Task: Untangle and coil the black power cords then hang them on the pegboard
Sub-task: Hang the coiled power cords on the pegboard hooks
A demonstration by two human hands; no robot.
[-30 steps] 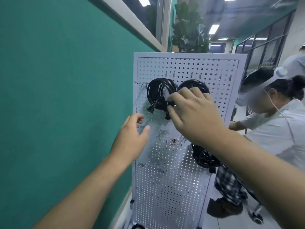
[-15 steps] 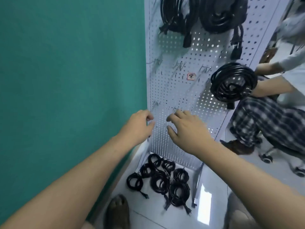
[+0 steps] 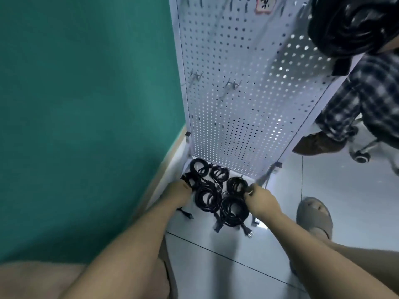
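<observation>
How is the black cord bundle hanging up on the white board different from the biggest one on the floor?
The hanging coil is up on the pegboard, upright against it; the floor coil lies flat on the tiles. The hanging coil looks bulkier here, the floor coil slimmer. Both are black, wound cords.

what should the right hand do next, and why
Probably grip the small black coiled cord by the right hand and lift it: it lies on the pale tiled floor, and bare metal hooks stand free on the white perforated pegboard above.
</observation>
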